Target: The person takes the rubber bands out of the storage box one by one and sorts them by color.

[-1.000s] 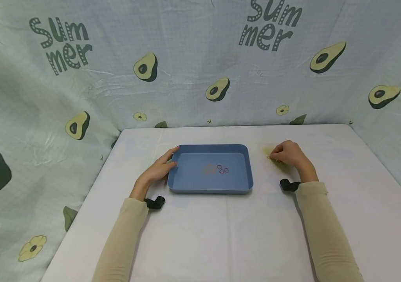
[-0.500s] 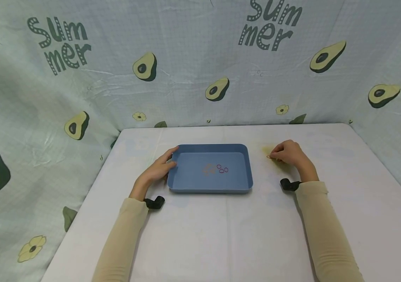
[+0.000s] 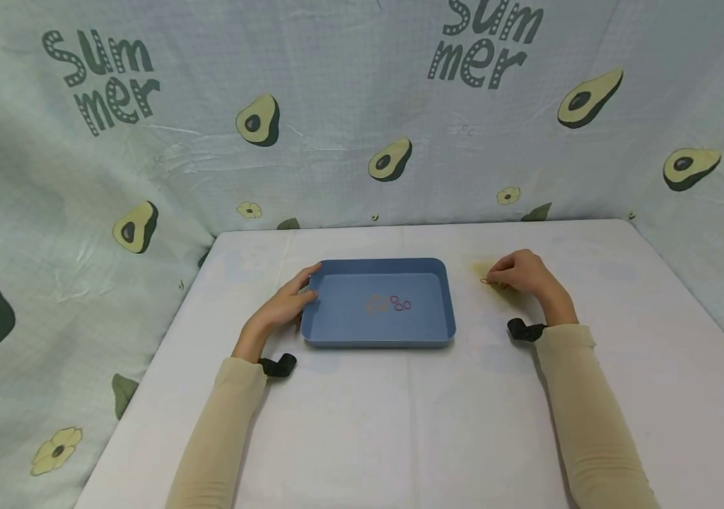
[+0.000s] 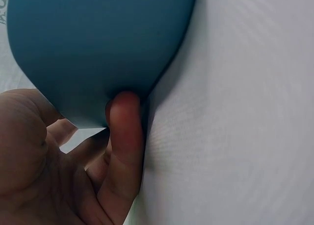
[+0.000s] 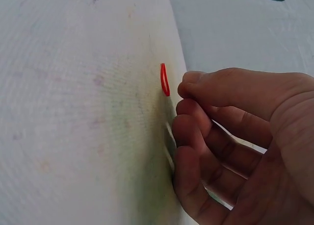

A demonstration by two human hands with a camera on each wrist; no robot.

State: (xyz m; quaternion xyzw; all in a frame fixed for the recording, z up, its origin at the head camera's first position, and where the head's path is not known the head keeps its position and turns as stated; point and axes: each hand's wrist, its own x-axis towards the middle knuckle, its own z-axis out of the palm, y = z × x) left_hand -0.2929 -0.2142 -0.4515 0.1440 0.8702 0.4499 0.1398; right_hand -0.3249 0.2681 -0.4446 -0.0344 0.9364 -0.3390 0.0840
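Note:
My left hand grips the left side of a shallow blue tray, its thumb over the rim in the head view. In the left wrist view a fingertip presses low on the tray's outer wall. Right of the tray, my right hand hovers low over the table, its fingers curled and its thumb against the index finger. Just beside those fingertips is a thin red loop, like a small rubber band; whether it is pinched is unclear. Fainter thin pale loops show under the fingers.
Inside the tray lie a few red loops and several pale orange loops. A yellowish patch spreads beneath my right hand. White cloth covers the table; a printed curtain stands behind it.
The head view has shifted very slightly. Both hands, the tray and the loops keep their places.

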